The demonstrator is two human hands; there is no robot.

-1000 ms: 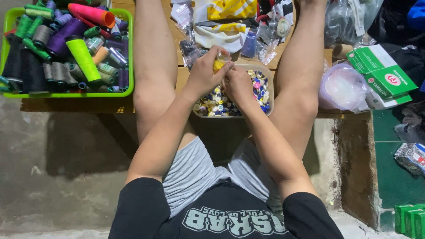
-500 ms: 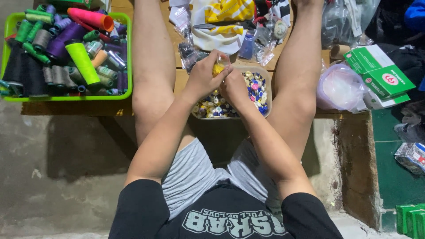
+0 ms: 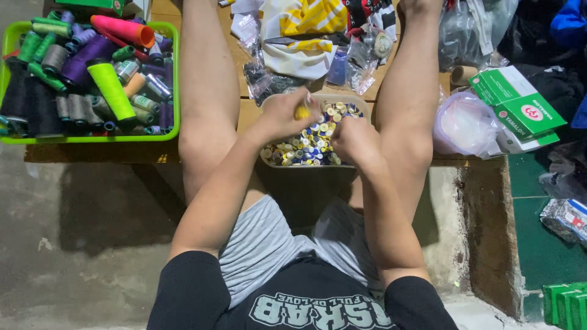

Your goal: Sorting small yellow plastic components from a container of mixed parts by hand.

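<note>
Surface (image 3: 165,150): wooden planks, low, carrying bins, bags and cloth; bare legs stretched out over it on both sides of the small tub.
Green bin (image 3: 176,79): bright green plastic tray at far left of the surface, packed with thread cones and spools in purple, grey, green, orange and dark tones.
Lime cone (image 3: 112,90): large, lying across the heap in the green bin.
Orange cone (image 3: 122,30): lying near the bin's far edge.
Folded cloth (image 3: 302,24): yellow-and-white fabric at the far side of the surface, beyond the tub, with small clear bags just beside it.
Clear bag (image 3: 466,122): bulging, pale, on the right, touching the right leg's side.
Green boxes (image 3: 518,107): green-and-white cartons, just right of the clear bag.
Button tub (image 3: 361,107): pale rectangular container between the knees at the near edge of the surface, filled with mixed buttons (image 3: 306,146) in blue, yellow, white and gold.
Left hand (image 3: 286,115): over the tub's left part, grip closed around a small yellow piece (image 3: 302,112), pinched at the fingertips above the buttons.
Right hand (image 3: 353,137): over the tub's right part, fingers curled into a closed grip; contents hidden.
</note>
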